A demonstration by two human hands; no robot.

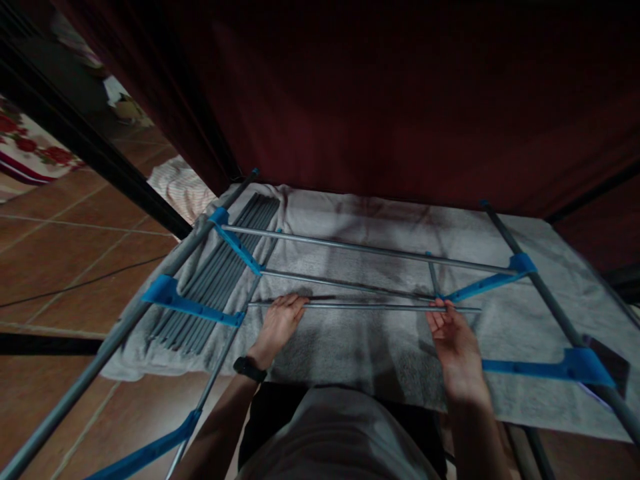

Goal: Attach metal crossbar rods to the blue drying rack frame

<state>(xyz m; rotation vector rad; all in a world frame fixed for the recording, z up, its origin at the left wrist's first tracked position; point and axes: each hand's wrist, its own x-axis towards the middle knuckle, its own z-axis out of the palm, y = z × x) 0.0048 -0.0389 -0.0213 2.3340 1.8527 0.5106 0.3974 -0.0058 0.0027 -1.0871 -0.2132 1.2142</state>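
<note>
A loose grey metal rod (365,307) lies level between both hands, above a grey towel (350,347). My left hand (278,323) closes over the rod's left part, a black watch on its wrist. My right hand (453,335) grips the rod near its right end, fingers curled round it. Just beyond it, two more grey rods (370,250) span a rack frame between blue plastic brackets (235,243) on the left and a blue bracket (493,278) on the right.
A bundle of several spare grey rods (220,280) lies on the towel's left side. Long grey side poles (125,327) of the frame run down each side. A dark red curtain (400,93) hangs behind. Brown floor tiles (60,253) lie to the left.
</note>
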